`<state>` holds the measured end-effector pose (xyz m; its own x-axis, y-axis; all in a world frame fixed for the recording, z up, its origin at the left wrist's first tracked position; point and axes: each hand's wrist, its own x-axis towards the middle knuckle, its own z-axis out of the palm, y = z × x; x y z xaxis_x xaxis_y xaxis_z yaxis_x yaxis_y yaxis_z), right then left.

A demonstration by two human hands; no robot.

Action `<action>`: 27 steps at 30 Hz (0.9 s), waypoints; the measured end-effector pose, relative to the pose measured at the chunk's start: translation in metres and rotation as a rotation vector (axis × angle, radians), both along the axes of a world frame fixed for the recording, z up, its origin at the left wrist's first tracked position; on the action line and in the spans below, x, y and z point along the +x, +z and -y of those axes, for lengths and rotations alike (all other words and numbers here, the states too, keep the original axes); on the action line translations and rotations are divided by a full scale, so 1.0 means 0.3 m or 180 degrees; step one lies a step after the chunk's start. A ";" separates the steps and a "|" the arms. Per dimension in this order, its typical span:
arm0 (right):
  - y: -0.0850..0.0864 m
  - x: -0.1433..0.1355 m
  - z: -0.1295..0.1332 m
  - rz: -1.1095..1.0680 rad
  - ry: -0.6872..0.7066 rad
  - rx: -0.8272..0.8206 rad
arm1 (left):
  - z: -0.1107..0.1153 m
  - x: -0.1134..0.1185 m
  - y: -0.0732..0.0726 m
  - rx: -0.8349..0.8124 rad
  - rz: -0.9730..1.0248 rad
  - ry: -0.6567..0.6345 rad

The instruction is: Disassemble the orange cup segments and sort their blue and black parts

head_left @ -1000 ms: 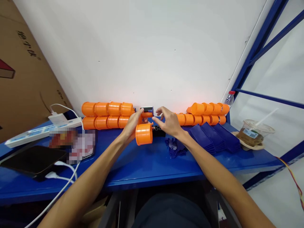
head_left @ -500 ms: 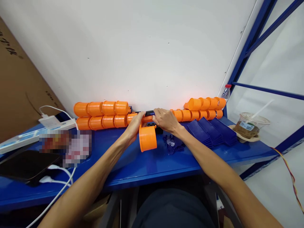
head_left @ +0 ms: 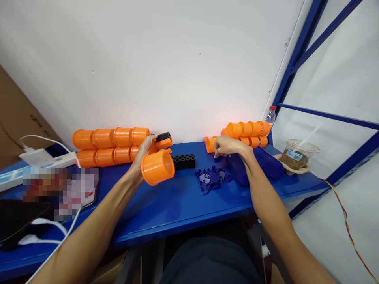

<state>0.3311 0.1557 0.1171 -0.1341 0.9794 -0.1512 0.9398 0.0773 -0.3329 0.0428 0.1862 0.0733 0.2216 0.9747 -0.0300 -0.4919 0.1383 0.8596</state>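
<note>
My left hand (head_left: 144,152) is wrapped round an orange part with a round cup (head_left: 158,167) at its near end and a black cylinder (head_left: 164,136) at its far side. My right hand (head_left: 225,146) has its fingers curled in above the small dark blue pieces (head_left: 211,178); a bit of dark blue shows beneath the fingertips, but whether they grip it is unclear. Black tube blocks (head_left: 185,161) lie between the hands. Orange cups stand in rows at the left (head_left: 103,157) and right (head_left: 248,129). Stacked dark blue plates (head_left: 238,167) are beside my right wrist.
A drink cup (head_left: 299,154) and a bottle (head_left: 271,114) stand at the right of the blue table (head_left: 177,205). At the left are a power strip (head_left: 38,170), white cables and a black device (head_left: 20,221). A white wall rises behind.
My hands have come apart. The left moved left with the orange part, and the right let go of it and moved right. The black blocks and blue pieces are now uncovered.
</note>
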 end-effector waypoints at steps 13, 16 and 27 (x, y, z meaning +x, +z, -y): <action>-0.023 -0.034 -0.004 0.0168 0.0225 -0.0847 | 0.033 0.010 -0.007 0.0041 -0.0250 -0.0083; -0.025 -0.035 -0.008 -0.0566 0.0485 -0.0280 | 0.035 0.016 -0.008 0.0046 -0.0308 -0.0274; -0.160 -0.301 -0.027 -0.2672 0.0695 0.1879 | 0.036 0.078 -0.029 0.0407 -0.0269 -0.0032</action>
